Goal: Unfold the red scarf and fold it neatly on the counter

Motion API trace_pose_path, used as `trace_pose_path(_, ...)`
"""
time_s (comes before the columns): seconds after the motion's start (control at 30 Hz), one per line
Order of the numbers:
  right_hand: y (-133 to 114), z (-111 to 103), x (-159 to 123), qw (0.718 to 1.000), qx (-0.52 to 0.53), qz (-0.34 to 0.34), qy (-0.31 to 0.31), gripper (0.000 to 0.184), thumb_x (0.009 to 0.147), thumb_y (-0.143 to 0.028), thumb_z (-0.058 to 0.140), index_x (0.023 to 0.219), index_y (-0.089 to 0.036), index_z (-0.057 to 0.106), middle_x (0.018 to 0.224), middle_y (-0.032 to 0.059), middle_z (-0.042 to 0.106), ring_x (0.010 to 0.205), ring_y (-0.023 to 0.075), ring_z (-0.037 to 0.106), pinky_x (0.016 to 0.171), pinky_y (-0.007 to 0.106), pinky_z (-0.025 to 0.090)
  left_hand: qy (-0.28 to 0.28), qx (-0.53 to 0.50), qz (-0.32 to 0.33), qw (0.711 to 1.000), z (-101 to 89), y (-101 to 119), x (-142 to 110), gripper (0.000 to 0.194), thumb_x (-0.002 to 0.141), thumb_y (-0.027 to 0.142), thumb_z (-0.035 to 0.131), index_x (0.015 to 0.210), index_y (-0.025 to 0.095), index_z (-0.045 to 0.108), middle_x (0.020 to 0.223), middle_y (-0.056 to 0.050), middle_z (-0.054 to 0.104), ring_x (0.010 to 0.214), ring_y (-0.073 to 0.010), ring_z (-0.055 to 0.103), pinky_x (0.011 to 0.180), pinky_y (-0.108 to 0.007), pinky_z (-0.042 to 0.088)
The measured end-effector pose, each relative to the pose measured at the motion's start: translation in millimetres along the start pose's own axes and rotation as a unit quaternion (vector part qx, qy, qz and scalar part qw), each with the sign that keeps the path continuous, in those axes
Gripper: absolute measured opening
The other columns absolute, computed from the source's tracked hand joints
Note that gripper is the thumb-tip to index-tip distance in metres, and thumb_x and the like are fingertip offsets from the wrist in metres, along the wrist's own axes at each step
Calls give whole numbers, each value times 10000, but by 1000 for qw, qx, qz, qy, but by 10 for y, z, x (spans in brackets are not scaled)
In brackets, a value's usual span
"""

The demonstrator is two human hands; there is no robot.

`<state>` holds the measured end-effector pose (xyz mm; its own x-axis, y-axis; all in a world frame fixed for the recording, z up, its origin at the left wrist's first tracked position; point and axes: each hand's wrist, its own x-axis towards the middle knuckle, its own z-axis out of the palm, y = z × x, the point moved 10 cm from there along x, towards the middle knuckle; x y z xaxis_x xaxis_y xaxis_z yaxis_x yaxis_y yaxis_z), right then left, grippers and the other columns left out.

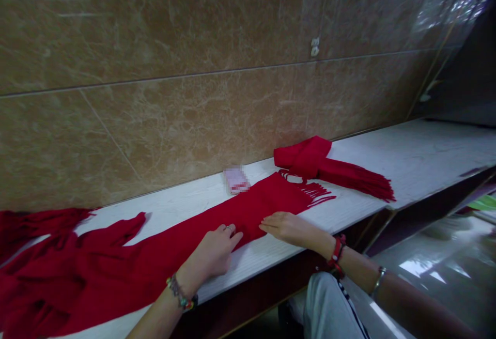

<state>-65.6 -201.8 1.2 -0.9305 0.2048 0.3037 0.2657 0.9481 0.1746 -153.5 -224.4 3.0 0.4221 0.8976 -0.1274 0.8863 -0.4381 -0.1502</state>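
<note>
A long red scarf point(201, 230) lies lengthwise along a white countertop point(344, 215), with its fringed end spread to the right and its left part bunched in loose folds. My left hand point(217, 251) rests palm down at the scarf's near edge, thumb apart and the other fingers partly bent. To its right, my right hand point(287, 228) touches the same edge, its fingers stretched out flat and close together. Neither hand visibly grips the cloth. A second red scarf point(321, 166), folded over itself with its fringe pointing right, lies beyond the first one's fringed end.
A small pale packet point(236, 180), blurred out, sits between the scarf and the brown marble-look wall point(194, 122). More red fringed cloth point(42, 222) lies at the far left against the wall. My knee point(329, 303) is below the counter's front edge, above a shiny floor.
</note>
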Motion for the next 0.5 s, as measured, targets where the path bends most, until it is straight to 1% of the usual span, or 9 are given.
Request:
trace_pose_path(0.1, -31, -27, 69, 999, 6, -19, 32, 299, 838, -125, 463, 1128, -120, 535, 1004, 105, 637, 933, 165, 575, 811, 313, 445, 6, -9, -22, 1000, -13, 46, 43, 366, 756, 233, 470, 1111, 161, 515, 1122, -143, 528, 996, -284, 513, 770, -392, 476)
trace_pose_path(0.13, -36, -31, 92, 999, 11, -23, 41, 287, 841, -143, 464, 1117, -121, 540, 986, 104, 640, 914, 159, 576, 798, 306, 443, 9, -14, -29, 999, -14, 57, 57, 338, 759, 238, 472, 1084, 160, 521, 1108, -142, 534, 990, -284, 517, 767, -396, 478)
trace_pose_path(0.2, -42, -37, 131, 998, 18, -31, 59, 254, 851, -165, 453, 1080, -124, 557, 942, 99, 643, 875, 147, 575, 772, 292, 437, 9, -15, -40, 999, -7, 69, 85, 296, 759, 177, 465, 1049, 166, 521, 1099, -136, 540, 987, -272, 525, 758, -387, 483)
trace_pose_path(0.3, -42, -47, 160, 996, 11, -43, 77, 206, 870, -145, 417, 987, -131, 585, 863, 83, 636, 812, 133, 562, 731, 277, 420, 9, -3, -60, 998, 14, 50, 117, 299, 750, 68, 431, 1020, 165, 516, 1076, -133, 552, 969, -250, 544, 737, -356, 491)
trace_pose_path(0.4, -26, -46, 156, 995, -5, -49, 82, 186, 879, -146, 409, 899, -137, 594, 799, 59, 617, 747, 133, 536, 678, 270, 398, 16, 12, -72, 997, 38, 29, 114, 252, 782, 66, 407, 984, 156, 525, 994, -120, 578, 910, -232, 568, 716, -337, 495)
trace_pose_path(0.5, -3, -53, 138, 995, -15, -45, 93, 182, 886, -160, 410, 881, -143, 592, 754, 38, 595, 700, 133, 507, 631, 263, 368, 41, 26, -64, 997, 54, 40, 80, 234, 809, 55, 378, 943, 167, 534, 914, -92, 584, 863, -200, 574, 694, -296, 490)
